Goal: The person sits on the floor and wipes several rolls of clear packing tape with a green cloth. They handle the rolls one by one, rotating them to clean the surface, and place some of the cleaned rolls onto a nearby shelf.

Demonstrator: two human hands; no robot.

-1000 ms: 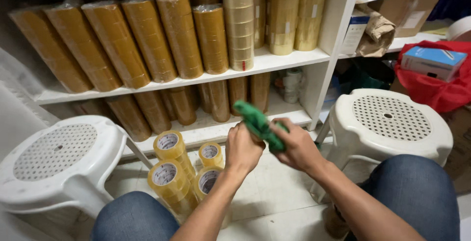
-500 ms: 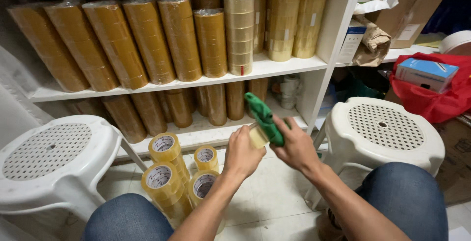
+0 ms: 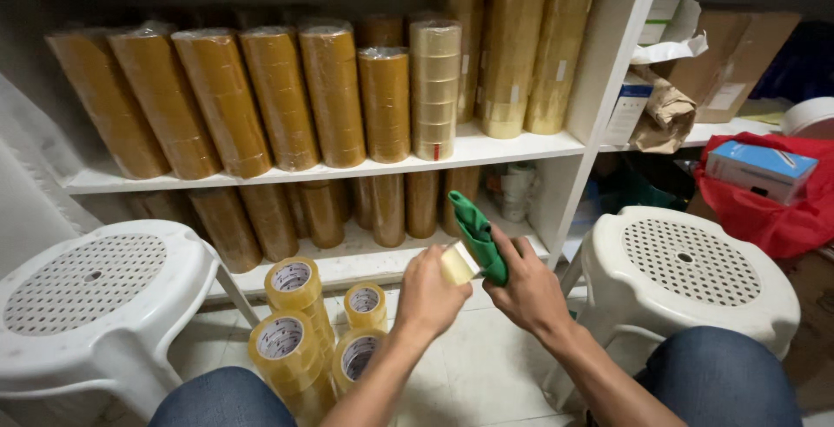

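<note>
My right hand grips a green tape dispenser upright before the shelf; my left hand pinches its clear tape roll, above floor tape stacks.

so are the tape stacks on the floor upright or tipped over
Upright: the tape stacks stand on end, cores facing up, left of the left hand.
</note>
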